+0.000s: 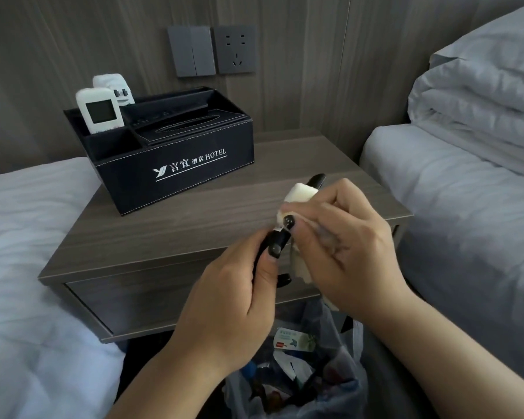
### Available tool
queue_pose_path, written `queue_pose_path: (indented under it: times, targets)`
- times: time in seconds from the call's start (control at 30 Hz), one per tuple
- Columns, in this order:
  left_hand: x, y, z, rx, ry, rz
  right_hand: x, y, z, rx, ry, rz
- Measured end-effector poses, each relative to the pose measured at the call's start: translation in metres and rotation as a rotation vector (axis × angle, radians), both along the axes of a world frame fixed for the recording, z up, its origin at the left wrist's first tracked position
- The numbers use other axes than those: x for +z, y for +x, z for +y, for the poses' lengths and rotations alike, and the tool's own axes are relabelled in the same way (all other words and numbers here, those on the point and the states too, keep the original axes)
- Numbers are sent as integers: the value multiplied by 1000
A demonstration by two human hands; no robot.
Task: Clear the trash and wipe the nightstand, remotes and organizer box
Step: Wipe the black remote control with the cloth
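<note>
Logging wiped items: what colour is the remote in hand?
Black remote, seen in the head view.

box front (176,173): white print, a leaf-like logo, then Chinese characters "言宜 酒店" and the Latin word "HOTEL", underlined by a thin white line
white remote (99,111): has a grey screen; no digits or words can be read on it
second remote (115,87): marks on it are too blurred to read
packet in trash bag (295,341): green and white printed label with a small red patch; print too small to read
wall socket (236,49): no lettering legible
switch plate (191,51): no lettering legible
</note>
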State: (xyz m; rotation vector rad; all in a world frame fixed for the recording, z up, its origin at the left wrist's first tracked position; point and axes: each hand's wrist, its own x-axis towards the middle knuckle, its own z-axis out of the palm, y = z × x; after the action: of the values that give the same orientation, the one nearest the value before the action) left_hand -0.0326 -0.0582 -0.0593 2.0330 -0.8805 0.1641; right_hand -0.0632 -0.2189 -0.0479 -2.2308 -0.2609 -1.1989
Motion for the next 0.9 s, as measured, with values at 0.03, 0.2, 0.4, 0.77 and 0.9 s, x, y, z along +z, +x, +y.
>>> queue_pose_path:
  times: [0.03, 0.2, 0.4, 0.77, 0.9]
  targets:
    - [0, 0, -1, -25, -14, 21, 2, 1, -3, -33, 17, -16]
    - [-2, -3, -5, -206, -183, 372, 10, 1, -8, -136, 406, 56]
    - [2, 1, -4, -340, -269, 705, 17, 5, -10, -235, 608, 107]
    - [3, -3, -10, -329, -386, 815, 9, 6, 2, -298, 312, 61]
    - [5, -1, -9, -258, -400, 782, -5, 5, 18, -102, 23, 15]
